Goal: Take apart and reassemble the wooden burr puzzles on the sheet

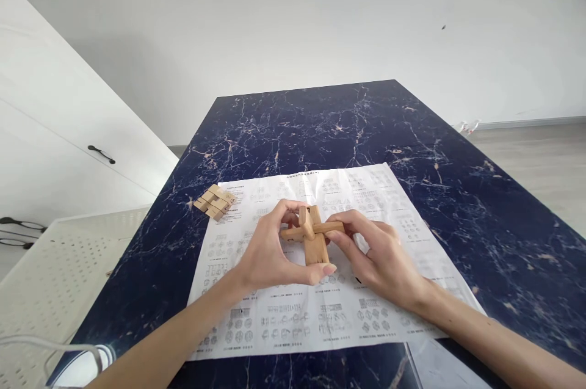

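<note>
Between my two hands is a cross-shaped wooden interlocking puzzle (315,248), made of light brown bars that cross at the middle. My left hand (274,248) curls around its left side, with the thumb along the near bar end and the fingers behind the far side. With thumb and fingers, my right hand (373,248) pinches the bar end that points right. The puzzle is above a large printed instruction sheet (270,328), covered in small line diagrams. At the sheet's upper left corner sits a second wooden block puzzle (215,202) with dark marks on it.
The sheet lies on a dark blue marble-patterned table (297,126). To the left are a white perforated surface (68,267), a white cable (50,340) and a white cabinet (59,90) with black handles. A pale wall (297,16) stands behind the table.
</note>
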